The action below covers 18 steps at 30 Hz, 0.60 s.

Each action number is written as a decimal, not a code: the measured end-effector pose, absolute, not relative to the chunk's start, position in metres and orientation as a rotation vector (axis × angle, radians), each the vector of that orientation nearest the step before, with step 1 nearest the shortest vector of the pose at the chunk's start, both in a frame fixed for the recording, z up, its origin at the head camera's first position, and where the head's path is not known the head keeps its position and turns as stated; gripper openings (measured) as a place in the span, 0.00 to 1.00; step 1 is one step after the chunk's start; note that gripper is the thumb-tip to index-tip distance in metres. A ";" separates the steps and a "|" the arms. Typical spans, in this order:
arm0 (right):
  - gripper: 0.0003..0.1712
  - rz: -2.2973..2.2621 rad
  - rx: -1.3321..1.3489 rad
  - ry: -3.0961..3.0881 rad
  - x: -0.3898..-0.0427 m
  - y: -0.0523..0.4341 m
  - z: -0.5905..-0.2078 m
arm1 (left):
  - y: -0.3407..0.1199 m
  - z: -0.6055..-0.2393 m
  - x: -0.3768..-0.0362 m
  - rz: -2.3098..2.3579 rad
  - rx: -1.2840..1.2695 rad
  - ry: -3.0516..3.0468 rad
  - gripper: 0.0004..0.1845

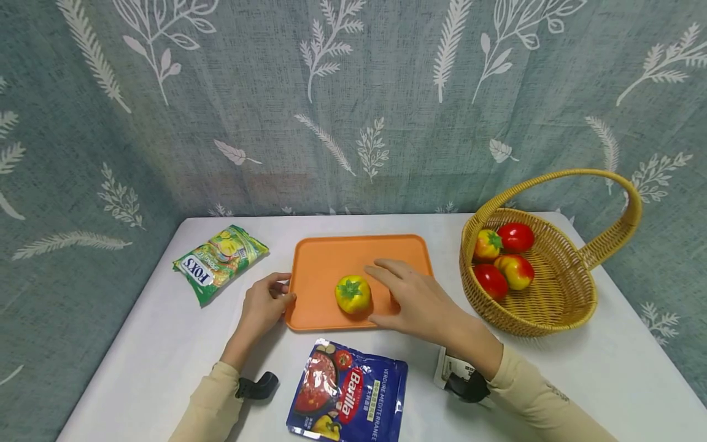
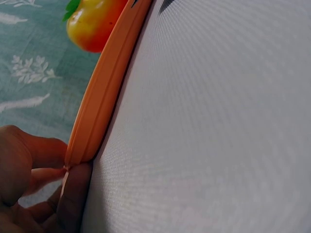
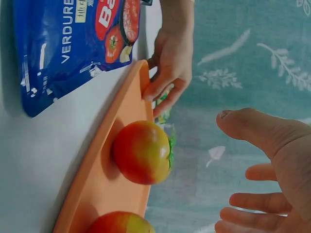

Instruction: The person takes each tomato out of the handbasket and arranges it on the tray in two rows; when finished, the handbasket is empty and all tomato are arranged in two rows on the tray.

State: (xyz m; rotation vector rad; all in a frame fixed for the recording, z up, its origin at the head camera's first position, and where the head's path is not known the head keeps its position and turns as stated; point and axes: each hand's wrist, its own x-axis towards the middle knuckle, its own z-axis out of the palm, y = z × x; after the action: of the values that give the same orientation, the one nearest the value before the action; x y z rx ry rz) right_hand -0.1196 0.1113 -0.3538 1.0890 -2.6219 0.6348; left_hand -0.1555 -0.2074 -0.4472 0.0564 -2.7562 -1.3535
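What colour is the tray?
Orange, all over; the tray shows best in the head view.

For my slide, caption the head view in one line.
Left hand grips the orange tray edge; open right hand hovers beside a yellow-green tomato.

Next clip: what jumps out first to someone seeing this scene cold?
The orange tray at mid-table, with a yellow-green toy tomato on it. The right hand hovers open beside the tomato while the left hand grips the tray's left edge. At right, a wicker basket holds four red and yellow toy fruits.
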 end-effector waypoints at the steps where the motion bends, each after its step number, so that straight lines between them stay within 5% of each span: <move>1: 0.45 0.619 1.090 -2.621 -0.119 0.114 -0.353 | -0.207 -0.447 -0.155 -1.351 0.056 -2.755 0.21; 18: 0.41 0.505 1.093 -2.610 -0.100 0.147 -0.354 | -0.206 -0.445 -0.155 -1.356 0.081 -2.755 0.22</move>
State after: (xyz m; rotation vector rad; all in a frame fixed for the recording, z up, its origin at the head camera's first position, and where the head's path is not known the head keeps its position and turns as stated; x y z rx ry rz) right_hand -0.0997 0.1473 -0.3541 1.0933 -2.6095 0.5053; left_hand -0.1548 -0.2057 -0.4450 0.0809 -2.7554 -1.3561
